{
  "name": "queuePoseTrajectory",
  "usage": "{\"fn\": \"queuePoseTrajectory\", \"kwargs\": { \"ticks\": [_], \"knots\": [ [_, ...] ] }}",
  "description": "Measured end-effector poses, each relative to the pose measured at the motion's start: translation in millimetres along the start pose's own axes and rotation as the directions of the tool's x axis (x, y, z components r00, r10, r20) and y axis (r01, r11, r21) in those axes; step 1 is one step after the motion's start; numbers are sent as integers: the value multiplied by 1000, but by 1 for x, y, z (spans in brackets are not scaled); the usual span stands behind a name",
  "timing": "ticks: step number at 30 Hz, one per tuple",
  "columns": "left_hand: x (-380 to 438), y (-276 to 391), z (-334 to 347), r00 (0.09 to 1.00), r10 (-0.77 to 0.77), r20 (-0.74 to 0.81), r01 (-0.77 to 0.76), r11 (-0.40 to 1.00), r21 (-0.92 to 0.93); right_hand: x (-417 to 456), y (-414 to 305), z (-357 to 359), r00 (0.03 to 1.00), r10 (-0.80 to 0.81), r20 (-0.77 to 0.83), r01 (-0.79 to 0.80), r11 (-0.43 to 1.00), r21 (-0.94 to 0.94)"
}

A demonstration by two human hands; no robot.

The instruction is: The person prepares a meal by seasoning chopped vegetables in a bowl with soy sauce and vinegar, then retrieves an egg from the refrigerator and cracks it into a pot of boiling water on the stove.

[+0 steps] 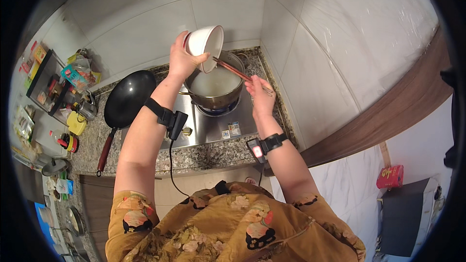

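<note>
My left hand (185, 57) grips a white bowl (201, 42) with a red rim, its mouth tipped down to the right above a metal pot (214, 102). Cloudy pale liquid (214, 83) fills part of the pot, which sits on a gas burner (222, 111). In my right hand (260, 92) are reddish-brown chopsticks (233, 70), their tips at the bowl's lower lip. Whether anything is left in the bowl is hard to tell from this angle. Part of the pot's far rim is hidden behind the bowl.
Left of the pot lies a black wok (129, 98) with its wooden handle (105, 153) towards me. Beyond it, a rack (47, 80) and several packets and jars crowd the granite counter (218, 154). A tiled wall (309, 62) rises close on the right.
</note>
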State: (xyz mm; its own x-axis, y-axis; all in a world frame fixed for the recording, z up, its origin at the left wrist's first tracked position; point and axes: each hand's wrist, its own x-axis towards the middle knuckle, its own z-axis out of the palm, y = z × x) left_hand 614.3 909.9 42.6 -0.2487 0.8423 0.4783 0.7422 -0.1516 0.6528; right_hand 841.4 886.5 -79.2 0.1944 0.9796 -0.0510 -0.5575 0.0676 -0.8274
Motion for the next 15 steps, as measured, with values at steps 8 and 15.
{"fn": "queuePoseTrajectory", "kwargs": {
  "ticks": [8,15],
  "knots": [
    [-8,3,-2,997,32,-71,-26,997,76,-19,-7,6,994,-46,99,61,986,-155],
    [-9,5,-5,995,91,-50,-86,992,87,-34,-16,12,886,-344,311,438,841,-319]
  ]
}}
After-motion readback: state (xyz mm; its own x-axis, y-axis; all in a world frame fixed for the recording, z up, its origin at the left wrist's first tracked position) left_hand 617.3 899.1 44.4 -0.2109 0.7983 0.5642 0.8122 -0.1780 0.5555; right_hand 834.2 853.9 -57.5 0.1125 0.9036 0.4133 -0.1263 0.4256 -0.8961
